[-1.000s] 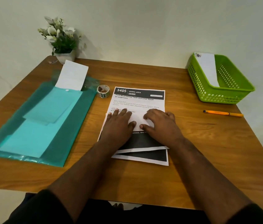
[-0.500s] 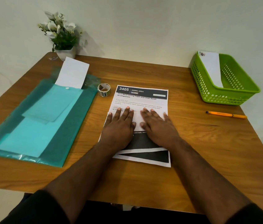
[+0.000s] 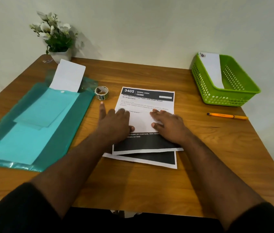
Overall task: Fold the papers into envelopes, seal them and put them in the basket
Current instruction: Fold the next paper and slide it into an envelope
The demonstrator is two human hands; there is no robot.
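Single view, head-worn camera, wide-angle. Looks forward and down from above near edge of surface [image 3: 149,185]. Close range: forearms enter from bottom of frame, hands mid-frame over printed sheet [image 3: 147,105]. Wall [image 3: 141,27] fills top. Green basket [image 3: 233,96] far right, potted plant [image 3: 57,37] far left. Edges curve from lens distortion.

Both hands flat on papers [image 3: 147,105] mid-bench. Tape roll [image 3: 101,92] just past left hand [image 3: 114,126], folder [image 3: 31,125] further left, plant [image 3: 55,36] behind it. Pen [image 3: 227,116] right of right hand [image 3: 168,126], basket [image 3: 223,81] beyond pen, envelope [image 3: 212,69] inside.
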